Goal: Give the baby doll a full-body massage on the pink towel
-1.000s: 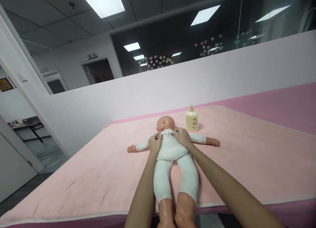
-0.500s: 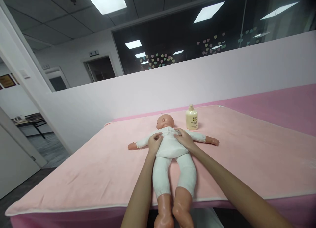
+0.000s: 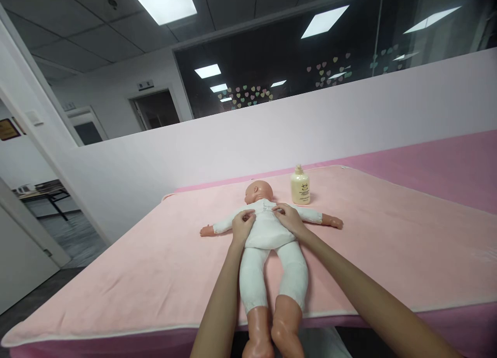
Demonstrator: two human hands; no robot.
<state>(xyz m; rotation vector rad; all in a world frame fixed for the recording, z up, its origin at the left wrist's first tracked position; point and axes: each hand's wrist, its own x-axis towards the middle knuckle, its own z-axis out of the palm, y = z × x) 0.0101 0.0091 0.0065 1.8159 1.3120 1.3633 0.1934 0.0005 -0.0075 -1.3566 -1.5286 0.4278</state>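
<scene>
A baby doll (image 3: 269,234) with a white cloth body and bare plastic head, hands and lower legs lies on the pink blanket. Its head points away from me and is turned left; both arms are spread. My left hand (image 3: 243,225) rests at the left side of the upper torso, fingers curled against the white cloth. On the right side of the torso, my right hand (image 3: 288,217) is bent with its fingertips gathered on the cloth. Both hands look pinched on the doll, though the exact fingertip contact is too small to see.
A pale yellow bottle (image 3: 300,186) stands beyond the doll's right-side arm. The pink blanket (image 3: 155,275) covers the table up to a low white wall (image 3: 240,140) with glass above. A doorway at the left shows another table (image 3: 42,192).
The view has shifted very slightly. Both hands stay at nearly the same spots on the doll's torso, and the doll and bottle have not moved.
</scene>
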